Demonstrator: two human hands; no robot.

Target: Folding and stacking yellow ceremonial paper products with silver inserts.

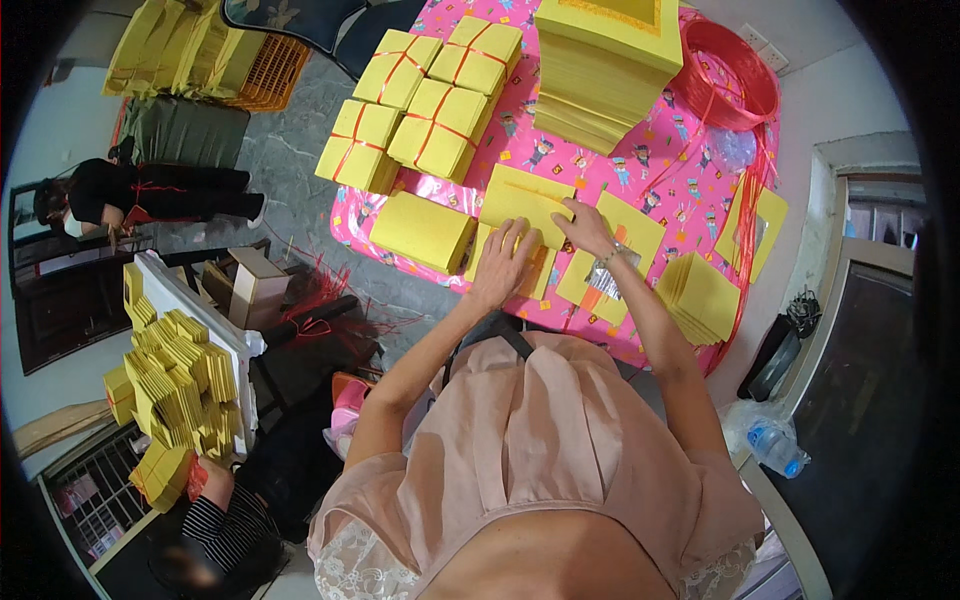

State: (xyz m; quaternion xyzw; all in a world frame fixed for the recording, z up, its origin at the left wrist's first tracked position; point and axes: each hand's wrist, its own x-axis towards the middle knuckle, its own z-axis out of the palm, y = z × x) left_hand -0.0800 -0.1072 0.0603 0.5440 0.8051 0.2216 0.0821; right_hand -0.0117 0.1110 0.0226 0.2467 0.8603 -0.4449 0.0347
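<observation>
My left hand (pixel 507 262) lies flat, fingers spread, on a small stack of yellow paper sheets (pixel 521 200) at the near edge of the table. My right hand (pixel 583 228) presses fingertips on the same stack's right part, next to a single yellow sheet (pixel 634 228). Neither hand grips anything. A loose yellow stack (pixel 424 231) lies to the left of my left hand, and another short stack (pixel 700 293) sits by my right forearm.
The table wears a pink patterned cloth (pixel 640 160). Several yellow bundles tied with red string (pixel 420 105) and a tall yellow stack (pixel 605 65) stand behind. A red string coil (pixel 730 70) lies far right. Other people (pixel 130 192) work at left beside heaped yellow bundles (pixel 175 385).
</observation>
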